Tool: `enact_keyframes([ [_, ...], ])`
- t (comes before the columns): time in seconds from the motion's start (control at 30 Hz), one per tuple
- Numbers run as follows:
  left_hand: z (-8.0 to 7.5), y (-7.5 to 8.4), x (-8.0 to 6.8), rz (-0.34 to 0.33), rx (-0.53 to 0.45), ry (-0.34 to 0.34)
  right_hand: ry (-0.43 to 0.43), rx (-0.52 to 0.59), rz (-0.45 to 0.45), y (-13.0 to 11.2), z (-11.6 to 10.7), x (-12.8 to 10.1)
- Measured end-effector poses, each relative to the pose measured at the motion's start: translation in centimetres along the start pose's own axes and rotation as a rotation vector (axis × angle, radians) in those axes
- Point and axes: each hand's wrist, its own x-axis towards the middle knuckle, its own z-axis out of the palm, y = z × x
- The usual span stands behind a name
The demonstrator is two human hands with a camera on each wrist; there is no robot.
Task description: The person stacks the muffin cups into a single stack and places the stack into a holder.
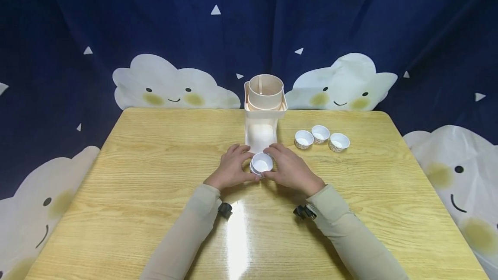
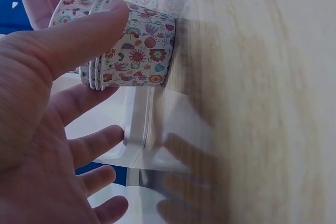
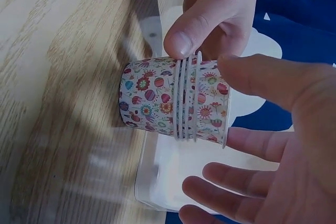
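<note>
A stack of small paper cups (image 3: 149, 95) with a floral print stands upright on the table, several rims close together; the head view shows the white inside of the top cup (image 1: 262, 162). My left hand (image 1: 232, 168) pinches the stack near its rims between thumb and index finger, the other fingers spread apart. From the other side, my right hand (image 1: 292, 169) pinches the top cup (image 3: 212, 103) near its rim with thumb and index finger. That cup sits partly inside the stack, its rim raised above the others.
Just behind the stack stands a cream plastic stand (image 1: 260, 131) with a round, open-topped holder (image 1: 266, 100). Three more cups, a left one (image 1: 304, 140), a middle one (image 1: 320, 134) and a right one (image 1: 339, 142), stand upright on the wooden table (image 1: 175, 150). A dark blue curtain (image 1: 249, 25) hangs behind.
</note>
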Motion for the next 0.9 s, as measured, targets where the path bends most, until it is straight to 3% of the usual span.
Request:
enact_keyframes([
  [0.9, -0.07, -0.07, -0.05, -0.001, -0.009, -0.007, -0.012, 0.013, 0.033, 0.47, -0.09, -0.23],
])
